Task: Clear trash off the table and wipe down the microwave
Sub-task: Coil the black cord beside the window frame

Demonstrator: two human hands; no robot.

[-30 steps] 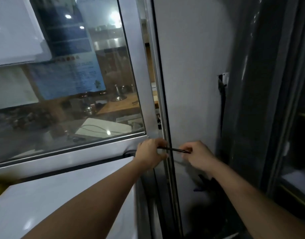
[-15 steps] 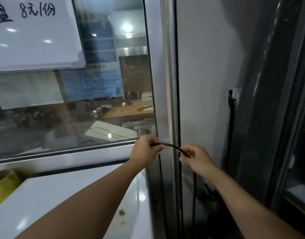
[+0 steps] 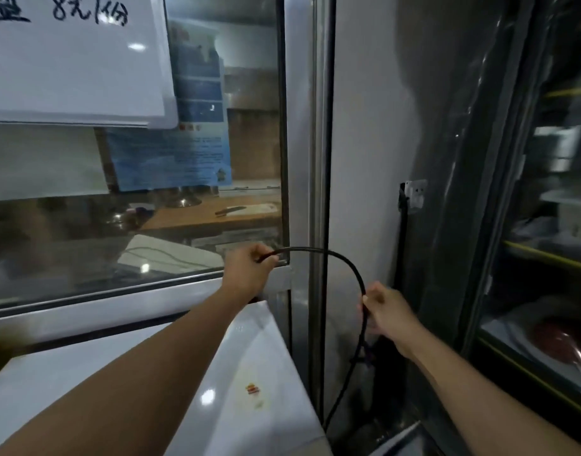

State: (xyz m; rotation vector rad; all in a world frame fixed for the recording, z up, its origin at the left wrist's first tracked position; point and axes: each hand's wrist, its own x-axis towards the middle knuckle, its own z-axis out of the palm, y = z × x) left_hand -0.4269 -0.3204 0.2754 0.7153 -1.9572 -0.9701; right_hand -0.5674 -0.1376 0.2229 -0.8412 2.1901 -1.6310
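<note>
A black power cord (image 3: pixel 340 258) arcs between my two hands in front of the metal window frame. My left hand (image 3: pixel 249 269) grips one end of it beside the frame's lower corner. My right hand (image 3: pixel 384 311) grips the cord lower down and to the right, and from there the cord hangs toward the floor. Below my left arm lies the white top of the microwave (image 3: pixel 256 373), with a small sticker on it. The microwave's front is out of view.
A glass window (image 3: pixel 134 209) with a whiteboard and a blue notice fills the left. A metal post (image 3: pixel 318 159) and a grey wall stand ahead, with a wall socket (image 3: pixel 415 194) on it. A glass-door cooler (image 3: pixel 545 258) stands to the right.
The short straight stretch of cord between my hands has grown into a wide arc. My right hand moved down and right along it. The view shifted, showing more of the microwave top.
</note>
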